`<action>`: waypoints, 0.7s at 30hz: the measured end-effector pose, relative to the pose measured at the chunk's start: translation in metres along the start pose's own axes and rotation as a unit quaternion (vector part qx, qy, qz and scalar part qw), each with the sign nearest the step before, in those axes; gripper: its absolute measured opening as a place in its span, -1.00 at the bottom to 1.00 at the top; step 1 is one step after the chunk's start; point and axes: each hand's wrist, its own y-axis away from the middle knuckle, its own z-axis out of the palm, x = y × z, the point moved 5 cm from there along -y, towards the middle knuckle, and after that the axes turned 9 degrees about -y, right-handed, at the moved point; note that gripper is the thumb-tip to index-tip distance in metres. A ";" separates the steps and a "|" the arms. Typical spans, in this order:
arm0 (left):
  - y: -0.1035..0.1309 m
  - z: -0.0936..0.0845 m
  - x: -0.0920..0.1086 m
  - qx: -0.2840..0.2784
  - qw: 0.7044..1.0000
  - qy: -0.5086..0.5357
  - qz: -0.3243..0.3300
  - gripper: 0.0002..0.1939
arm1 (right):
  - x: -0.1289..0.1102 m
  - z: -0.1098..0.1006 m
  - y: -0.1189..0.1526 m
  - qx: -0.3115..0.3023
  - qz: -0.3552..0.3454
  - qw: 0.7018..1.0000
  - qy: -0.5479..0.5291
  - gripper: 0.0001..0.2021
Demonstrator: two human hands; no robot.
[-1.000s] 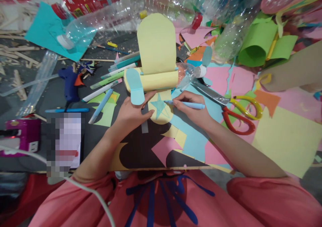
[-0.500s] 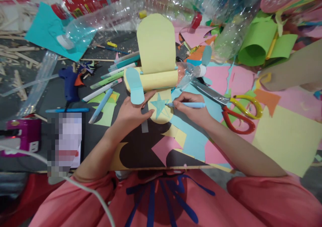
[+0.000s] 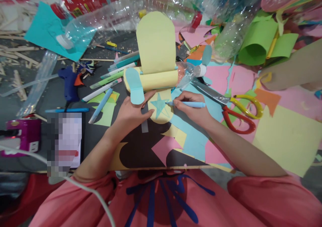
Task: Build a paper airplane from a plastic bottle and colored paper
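Observation:
My right hand (image 3: 190, 107) is closed round a light blue marker (image 3: 195, 104), whose tip touches a blue star (image 3: 160, 105) on the rounded lower flap of a yellow paper shape. Coloring fills much of the star; its right part shows lines. My left hand (image 3: 134, 111) lies at the flap's left edge, thumb and fingers apart, partly under a light blue paper strip (image 3: 137, 92). Above both hands is a yellow paper roll (image 3: 158, 80) round a clear bottle (image 3: 188, 73), with a tall yellow flap (image 3: 156, 42) rising behind.
Large scissors (image 3: 243, 114) with red and yellow handles lie right. Several markers (image 3: 110, 79), a blue glue gun (image 3: 69, 84) and a phone (image 3: 67, 139) are left. Plastic bottles (image 3: 100, 19) line the back. Paper scraps (image 3: 167, 148) lie near the front edge. Another person's arm (image 3: 294, 67) reaches in right.

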 end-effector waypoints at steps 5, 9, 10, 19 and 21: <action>0.000 0.000 0.001 -0.002 1.000 0.000 -0.004 -0.43 | 0.000 -0.001 0.000 0.016 -0.010 1.000 -0.014 -0.78; 0.001 -0.001 0.001 0.004 1.000 0.000 -0.002 -0.44 | 0.000 0.000 0.000 0.014 -0.010 1.000 -0.013 -0.79; 0.001 -0.001 0.001 0.005 1.000 -0.002 0.000 -0.44 | 0.001 0.000 0.000 0.012 -0.008 1.000 -0.010 -0.79; 0.000 0.001 0.000 0.001 1.000 0.000 0.001 -0.43 | -0.002 -0.001 -0.001 0.015 -0.004 1.000 -0.014 -0.81; 0.000 0.000 0.000 0.001 1.000 0.001 -0.001 -0.43 | -0.002 0.000 -0.001 0.012 -0.003 1.000 -0.014 -0.82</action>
